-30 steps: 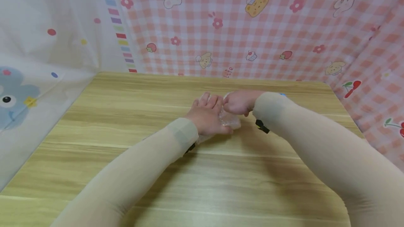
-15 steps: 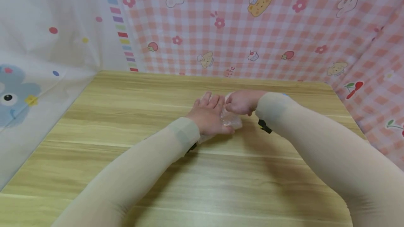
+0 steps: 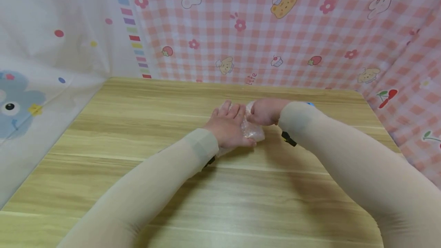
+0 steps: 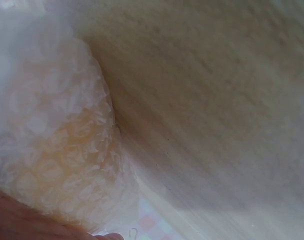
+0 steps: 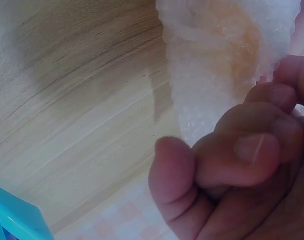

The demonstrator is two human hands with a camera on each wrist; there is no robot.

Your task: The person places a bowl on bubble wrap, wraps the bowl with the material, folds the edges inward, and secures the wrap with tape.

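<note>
A bundle of clear bubble wrap (image 3: 253,130) lies on the wooden table, with something orange-yellow showing faintly through it in both wrist views. My left hand (image 3: 227,127) rests on top of the bundle, palm down with fingers straight. Its edge also shows under the bubble wrap (image 4: 57,150) in the left wrist view. At the bundle's right side, my right hand (image 3: 267,111) has its fingers curled. In the right wrist view its thumb and forefinger (image 5: 274,95) meet at the bubble wrap's edge and pinch it, beside a tiny pinkish-red spot. What is wrapped inside cannot be made out.
Behind my right sleeve, a small blue thing (image 3: 310,103) peeks out; a turquoise object (image 5: 17,212) appears at the lower left of the right wrist view. A pink checked curtain (image 3: 213,30) hangs behind the table (image 3: 220,202), and a white printed one (image 3: 69,53) at the left.
The right hand has shifted slightly to the right along the bundle, baring a little more bubble wrap. My left hand stays spread in place; the whole view has shifted slightly.
</note>
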